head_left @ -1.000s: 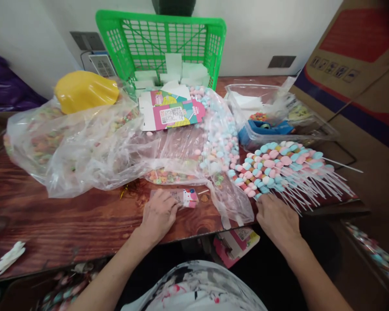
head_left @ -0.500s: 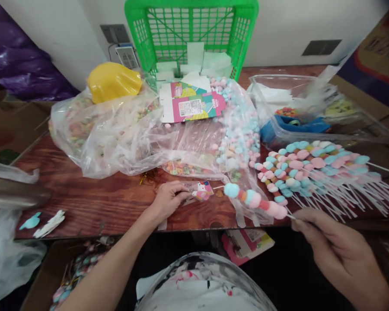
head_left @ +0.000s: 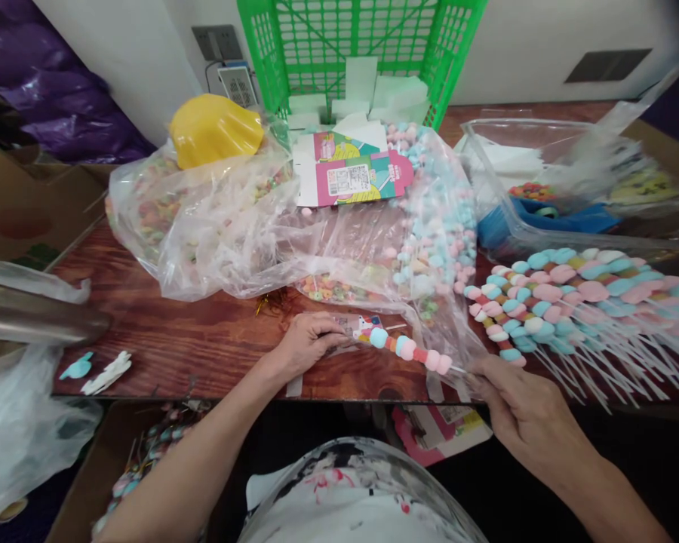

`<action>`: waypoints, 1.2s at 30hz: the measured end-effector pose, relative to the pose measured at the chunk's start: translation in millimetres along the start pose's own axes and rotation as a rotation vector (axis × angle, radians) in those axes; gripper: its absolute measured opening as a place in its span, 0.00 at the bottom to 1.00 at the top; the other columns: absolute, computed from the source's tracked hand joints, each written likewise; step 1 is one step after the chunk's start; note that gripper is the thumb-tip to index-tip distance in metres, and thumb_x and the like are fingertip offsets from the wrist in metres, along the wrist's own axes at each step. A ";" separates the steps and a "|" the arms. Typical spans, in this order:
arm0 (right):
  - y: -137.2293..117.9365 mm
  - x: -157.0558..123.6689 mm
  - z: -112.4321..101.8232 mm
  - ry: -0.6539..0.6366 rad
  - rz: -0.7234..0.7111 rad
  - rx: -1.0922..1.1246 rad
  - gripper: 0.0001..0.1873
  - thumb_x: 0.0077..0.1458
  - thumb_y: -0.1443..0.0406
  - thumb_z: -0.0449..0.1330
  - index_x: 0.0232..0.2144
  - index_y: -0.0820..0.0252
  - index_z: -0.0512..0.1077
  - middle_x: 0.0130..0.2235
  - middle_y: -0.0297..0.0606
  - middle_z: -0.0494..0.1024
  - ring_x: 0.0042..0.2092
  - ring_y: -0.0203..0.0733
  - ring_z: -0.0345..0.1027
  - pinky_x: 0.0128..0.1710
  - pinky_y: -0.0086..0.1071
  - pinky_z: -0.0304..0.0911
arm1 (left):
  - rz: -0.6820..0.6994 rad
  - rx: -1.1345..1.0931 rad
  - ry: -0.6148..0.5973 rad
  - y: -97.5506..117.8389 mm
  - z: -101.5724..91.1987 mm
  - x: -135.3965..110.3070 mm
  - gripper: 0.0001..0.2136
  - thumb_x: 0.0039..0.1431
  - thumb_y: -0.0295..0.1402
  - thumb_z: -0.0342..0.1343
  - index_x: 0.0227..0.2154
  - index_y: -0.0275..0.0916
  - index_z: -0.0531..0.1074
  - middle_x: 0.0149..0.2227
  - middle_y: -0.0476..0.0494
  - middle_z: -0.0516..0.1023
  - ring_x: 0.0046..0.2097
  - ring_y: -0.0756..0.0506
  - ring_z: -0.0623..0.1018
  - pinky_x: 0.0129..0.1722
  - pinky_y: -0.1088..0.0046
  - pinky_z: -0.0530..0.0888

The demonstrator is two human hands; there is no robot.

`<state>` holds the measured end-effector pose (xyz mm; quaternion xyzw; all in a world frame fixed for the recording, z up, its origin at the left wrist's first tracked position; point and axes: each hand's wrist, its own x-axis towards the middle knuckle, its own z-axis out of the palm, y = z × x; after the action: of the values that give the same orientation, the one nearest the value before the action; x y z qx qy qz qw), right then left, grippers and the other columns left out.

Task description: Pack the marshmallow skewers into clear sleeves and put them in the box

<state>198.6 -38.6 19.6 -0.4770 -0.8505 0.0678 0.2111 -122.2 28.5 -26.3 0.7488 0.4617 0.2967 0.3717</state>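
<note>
My right hand [head_left: 520, 403] pinches the candy stick [head_left: 407, 349] | left hand [head_left: 307, 344] on wrapper [head_left: 351, 323], can't tell if pinching | candy's tip by wrapper, over table [head_left: 204, 343] | crooked push could squash candy

Pastel marshmallow skewer [head_left: 408, 349], slanted, blue end at printed wrapper [head_left: 351, 324]

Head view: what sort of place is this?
Probably a sweet-packing workspace: a heap of skewered sweets, a clear bag of loose pink and blue ones, and one skewer in the right hand.
</note>
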 end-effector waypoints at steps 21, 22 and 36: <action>-14.4 13.5 -5.1 0.119 -0.129 0.162 0.10 0.57 0.75 0.49 0.39 0.59 0.65 0.28 0.32 0.70 0.27 0.34 0.64 0.28 0.28 0.59 | 0.378 0.192 -0.174 29.9 -5.1 4.3 0.17 0.61 0.33 0.50 0.51 0.36 0.67 0.47 0.34 0.75 0.49 0.41 0.73 0.49 0.63 0.69; -14.7 12.4 -5.4 0.131 -0.144 0.146 0.11 0.57 0.75 0.49 0.39 0.59 0.65 0.29 0.34 0.71 0.28 0.35 0.65 0.29 0.28 0.60 | 0.347 0.181 -0.220 35.1 -4.2 5.1 0.14 0.61 0.33 0.50 0.48 0.36 0.69 0.44 0.36 0.76 0.45 0.43 0.74 0.46 0.66 0.69; -20.1 13.5 -46.1 0.140 -0.408 -0.293 0.14 0.53 0.77 0.46 0.33 0.62 0.70 0.29 0.41 0.73 0.30 0.41 0.63 0.31 0.36 0.54 | 0.055 -0.050 -0.514 90.2 17.8 14.4 0.15 0.49 0.43 0.64 0.32 0.36 0.72 0.27 0.54 0.71 0.30 0.52 0.69 0.29 0.79 0.62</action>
<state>196.2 -42.0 71.4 -0.3248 -0.9132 -0.1332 0.2072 -59.9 9.8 40.3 0.8024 0.3238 0.1180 0.4872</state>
